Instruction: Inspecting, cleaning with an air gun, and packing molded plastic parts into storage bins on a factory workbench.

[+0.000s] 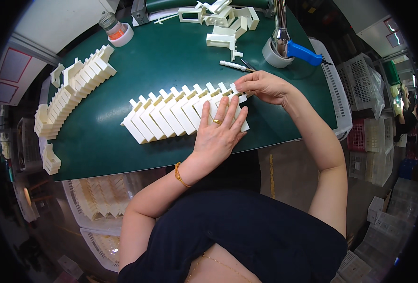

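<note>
A slanting row of cream plastic parts (164,115), overlapped one against another with small tabs along the far side, lies across the middle of the green table. My left hand (218,134) rests on the right end of this row, its fingers spread flat over the parts. At the row's far right corner my right hand (265,88) has thumb and fingers closed beside the last tabs; what they pinch is hidden. Just beyond it lies a thin tool with a white wrapped handle (232,65), beside a dark slim one.
More cream parts stand in a curved row (77,87) at left. Loose cream frames (223,23) are piled at the back. A blue-handled heat gun (303,53) stands in a white ring (276,57); a glass jar (112,26) sits back left. Crates (72,193) are below the table (289,127).
</note>
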Demonstrator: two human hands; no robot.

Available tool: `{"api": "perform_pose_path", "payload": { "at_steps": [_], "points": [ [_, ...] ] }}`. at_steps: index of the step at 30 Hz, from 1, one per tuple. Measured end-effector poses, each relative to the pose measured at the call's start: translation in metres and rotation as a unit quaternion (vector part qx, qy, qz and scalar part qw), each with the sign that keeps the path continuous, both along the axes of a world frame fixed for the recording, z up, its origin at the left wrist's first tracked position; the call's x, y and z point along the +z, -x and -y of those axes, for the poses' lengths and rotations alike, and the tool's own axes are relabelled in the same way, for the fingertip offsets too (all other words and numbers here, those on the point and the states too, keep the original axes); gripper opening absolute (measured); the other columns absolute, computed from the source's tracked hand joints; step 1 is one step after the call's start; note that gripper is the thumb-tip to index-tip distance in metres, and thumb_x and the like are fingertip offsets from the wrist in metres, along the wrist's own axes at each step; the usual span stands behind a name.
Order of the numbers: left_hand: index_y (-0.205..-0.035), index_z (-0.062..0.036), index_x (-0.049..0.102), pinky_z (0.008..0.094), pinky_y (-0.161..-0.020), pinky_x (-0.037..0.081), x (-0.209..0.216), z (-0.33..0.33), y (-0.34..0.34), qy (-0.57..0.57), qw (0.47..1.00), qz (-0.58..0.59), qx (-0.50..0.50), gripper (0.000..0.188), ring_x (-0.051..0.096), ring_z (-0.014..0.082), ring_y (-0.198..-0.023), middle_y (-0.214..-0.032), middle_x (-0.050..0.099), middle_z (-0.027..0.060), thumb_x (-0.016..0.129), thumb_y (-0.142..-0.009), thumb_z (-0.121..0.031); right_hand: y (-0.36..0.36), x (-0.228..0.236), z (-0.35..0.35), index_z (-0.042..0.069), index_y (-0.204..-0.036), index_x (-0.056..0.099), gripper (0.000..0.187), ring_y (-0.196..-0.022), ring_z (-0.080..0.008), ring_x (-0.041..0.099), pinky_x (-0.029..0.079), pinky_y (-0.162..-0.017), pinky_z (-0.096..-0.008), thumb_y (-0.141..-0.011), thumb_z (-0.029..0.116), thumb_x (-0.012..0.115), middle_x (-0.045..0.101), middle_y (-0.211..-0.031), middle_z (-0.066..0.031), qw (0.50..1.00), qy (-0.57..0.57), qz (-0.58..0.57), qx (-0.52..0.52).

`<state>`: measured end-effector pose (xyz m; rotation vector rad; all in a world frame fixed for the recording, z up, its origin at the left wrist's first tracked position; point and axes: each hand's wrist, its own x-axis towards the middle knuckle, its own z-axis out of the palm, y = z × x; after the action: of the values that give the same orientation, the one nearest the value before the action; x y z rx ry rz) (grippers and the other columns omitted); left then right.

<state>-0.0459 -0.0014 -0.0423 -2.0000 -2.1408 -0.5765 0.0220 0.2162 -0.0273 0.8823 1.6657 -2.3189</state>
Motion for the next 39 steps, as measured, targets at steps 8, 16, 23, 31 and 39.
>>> {"api": "perform_pose_path", "payload": {
  "at_steps": [8, 16, 23, 31, 39],
  "points": [
    [-0.131, -0.016, 0.048, 0.0526, -0.107, 0.024, -0.0014, 0.0005, -0.0001, 0.005, 1.0, -0.004, 0.001, 0.059, 0.034, 0.0274, -0.133, -0.141, 0.04, 0.0097, 0.067, -0.079, -0.035, 0.0031, -0.0085, -0.0025, 0.002, -0.094, 0.068, 0.02, -0.069, -0.0073, 0.048, 0.038, -0.065, -0.0208, -0.078, 0.013, 0.074, 0.063, -0.082, -0.0017, 0.999, 0.027, 0.009, -0.014],
    [-0.131, -0.0162, 0.048, 0.0529, -0.107, 0.024, -0.0007, 0.0006, 0.0, 0.009, 1.0, -0.007, 0.001, 0.058, 0.033, 0.0273, -0.133, -0.142, 0.039, 0.0099, 0.066, -0.08, -0.036, 0.0026, -0.0025, 0.0012, 0.0, -0.094, 0.067, 0.021, -0.071, -0.007, 0.05, 0.038, -0.065, -0.0201, -0.078, 0.012, 0.074, 0.063, -0.083, -0.0021, 1.0, 0.03, 0.002, -0.009],
    [-0.131, -0.0162, 0.048, 0.0529, -0.107, 0.024, -0.0007, 0.0008, 0.0001, 0.007, 1.0, -0.011, 0.002, 0.058, 0.033, 0.0274, -0.133, -0.142, 0.039, 0.0099, 0.066, -0.08, -0.036, 0.0018, -0.0034, 0.0027, 0.0, -0.093, 0.067, 0.02, -0.071, -0.0062, 0.049, 0.037, -0.064, -0.0194, -0.078, 0.012, 0.074, 0.063, -0.084, -0.0019, 1.0, 0.025, -0.003, -0.019],
    [-0.131, -0.0162, 0.048, 0.0527, -0.106, 0.025, -0.0015, 0.0, 0.0, 0.009, 1.0, -0.009, 0.002, 0.058, 0.033, 0.0272, -0.133, -0.141, 0.039, 0.0098, 0.067, -0.079, -0.035, 0.002, -0.0056, 0.0015, 0.001, -0.094, 0.067, 0.02, -0.071, -0.0058, 0.05, 0.037, -0.063, -0.0194, -0.078, 0.011, 0.074, 0.064, -0.084, -0.0022, 0.999, 0.042, 0.0, -0.03],
    [-0.13, -0.0161, 0.048, 0.0527, -0.107, 0.024, -0.0012, 0.0008, -0.0005, 0.006, 1.0, -0.008, 0.002, 0.058, 0.033, 0.0271, -0.133, -0.141, 0.039, 0.0098, 0.067, -0.079, -0.035, 0.0009, -0.0001, 0.0046, 0.001, -0.094, 0.067, 0.02, -0.075, -0.0075, 0.054, 0.04, -0.067, -0.0205, -0.078, 0.011, 0.074, 0.064, -0.085, -0.0025, 0.998, 0.045, 0.004, -0.031]
  ]
}}
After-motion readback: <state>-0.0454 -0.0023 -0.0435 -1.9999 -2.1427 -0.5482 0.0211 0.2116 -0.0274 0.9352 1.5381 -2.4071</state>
